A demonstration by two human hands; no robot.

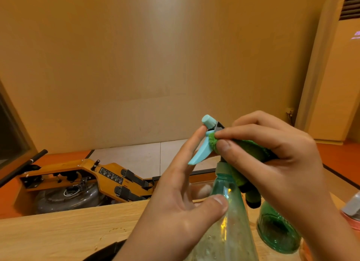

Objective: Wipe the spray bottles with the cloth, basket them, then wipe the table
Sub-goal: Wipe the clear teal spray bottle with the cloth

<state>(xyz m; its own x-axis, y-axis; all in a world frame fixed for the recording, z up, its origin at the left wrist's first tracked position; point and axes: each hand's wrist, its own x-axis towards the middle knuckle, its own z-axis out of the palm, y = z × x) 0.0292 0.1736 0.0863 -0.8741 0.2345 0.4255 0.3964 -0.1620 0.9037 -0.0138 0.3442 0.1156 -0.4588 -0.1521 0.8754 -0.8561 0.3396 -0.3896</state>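
Wiping works best when the left hand (175, 208) grips the spray bottle (228, 221) steady above the counter (58, 231) and the right hand (272, 153), pinching the green cloth (213, 142), rubs gently round the blue trigger (201, 153).

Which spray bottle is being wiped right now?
The pale clear bottle with the light-blue trigger, held in the left hand; the right hand presses the green cloth on its head. The darker green bottle stands on the wooden table.

Head-worn wide-angle view, forward and down, close over the table (58, 227)
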